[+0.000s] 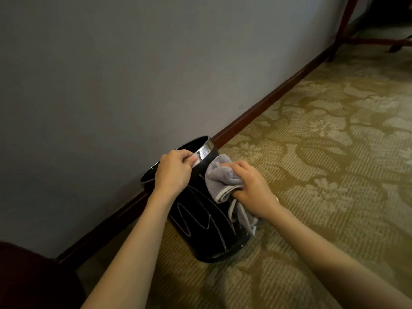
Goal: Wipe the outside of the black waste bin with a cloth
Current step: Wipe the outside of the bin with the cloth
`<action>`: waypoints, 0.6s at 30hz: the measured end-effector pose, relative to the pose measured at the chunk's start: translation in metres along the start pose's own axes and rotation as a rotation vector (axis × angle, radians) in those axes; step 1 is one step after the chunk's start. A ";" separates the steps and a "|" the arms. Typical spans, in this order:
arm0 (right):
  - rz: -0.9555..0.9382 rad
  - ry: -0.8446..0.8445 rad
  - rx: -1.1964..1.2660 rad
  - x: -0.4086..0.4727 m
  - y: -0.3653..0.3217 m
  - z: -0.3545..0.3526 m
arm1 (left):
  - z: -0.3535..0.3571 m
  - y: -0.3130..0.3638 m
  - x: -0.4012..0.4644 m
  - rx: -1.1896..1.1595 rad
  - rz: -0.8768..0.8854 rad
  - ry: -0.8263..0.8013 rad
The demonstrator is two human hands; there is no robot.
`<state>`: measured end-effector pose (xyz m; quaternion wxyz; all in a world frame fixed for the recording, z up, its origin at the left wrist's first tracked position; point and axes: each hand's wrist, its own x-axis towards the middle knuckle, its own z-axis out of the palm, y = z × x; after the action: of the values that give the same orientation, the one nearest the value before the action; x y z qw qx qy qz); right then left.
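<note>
Here our left hand (174, 172) grips the black waste bin's (207, 230) chrome rim (204, 152); our right hand (252, 188) clutches the grey cloth (223, 177) against its upright side, nearer us.

A carpeted room, like a hotel room or home: patterned gold carpet (323, 152) runs up to a dark wood skirting board (256, 114) under a plain grey wall (133, 74), with wooden furniture legs (343, 25) at the wall's far end
</note>
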<state>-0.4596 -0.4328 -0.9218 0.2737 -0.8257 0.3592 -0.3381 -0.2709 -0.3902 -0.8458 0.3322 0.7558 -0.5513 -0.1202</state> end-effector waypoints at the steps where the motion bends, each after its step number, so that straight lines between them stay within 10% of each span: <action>1: 0.003 -0.014 -0.028 -0.002 0.002 0.000 | -0.002 0.000 0.000 -0.007 0.008 -0.015; 11: 0.121 -0.124 -0.120 -0.019 0.017 0.007 | -0.064 -0.057 -0.006 -0.093 -0.032 -0.421; 18: 0.150 -0.157 -0.143 -0.024 0.024 0.012 | -0.070 -0.089 -0.014 -0.099 -0.026 -0.190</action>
<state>-0.4724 -0.4259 -0.9551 0.2658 -0.8377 0.4208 -0.2246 -0.1706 -0.3367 -0.8524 0.3135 0.7309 -0.5638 -0.2227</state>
